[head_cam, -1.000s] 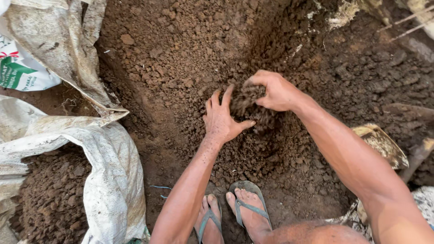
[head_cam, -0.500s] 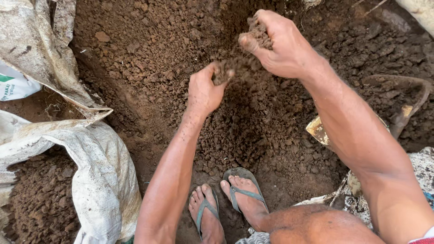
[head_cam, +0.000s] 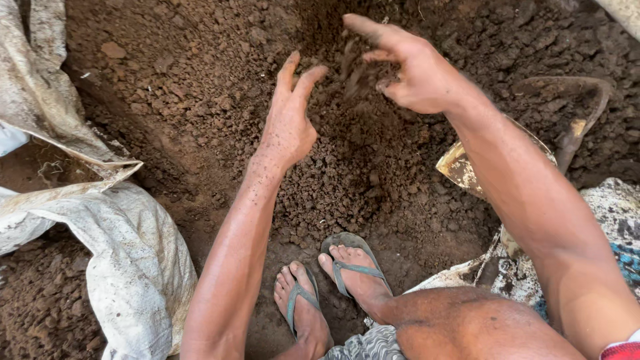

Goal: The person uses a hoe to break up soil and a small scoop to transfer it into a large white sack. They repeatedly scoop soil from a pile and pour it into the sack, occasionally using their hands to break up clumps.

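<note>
Head view, looking straight down: loose brown soil [head_cam: 200, 87] covers the ground, and a small clump of it [head_cam: 353, 70] is blurred in the air between the two hands. Right hand [head_cam: 417, 70] sits above the heap, fingers [head_cam: 373, 30] curled loosely and slightly apart, thumb side up, crumbs of dirt just off the fingertips. Whether anything is pinched inside that palm, I cannot tell. Left hand [head_cam: 288, 123] is flat and open, fingers [head_cam: 300, 73] stretched straight and close together, pointing away from the body, palm turned toward the falling clump, holding nothing.

Below both sets of fingers, toward the body, the soil forms a coarser, crumbly mound [head_cam: 347, 180]. Nearer still, two feet in grey flip-flops [head_cam: 333, 280] stand on packed earth, toes aimed at the mound. Off to the right of the right fingers, a dirty metal blade [head_cam: 460, 167] peeks out beneath the forearm, with a curved brown handle [head_cam: 573, 113] lying on the soil beyond it. Far to the left of the left fingers, a white woven sack [head_cam: 127, 260] slumps open, dark soil [head_cam: 37, 300] showing inside it. A patterned cloth [head_cam: 613, 220] lies at the right edge.
</note>
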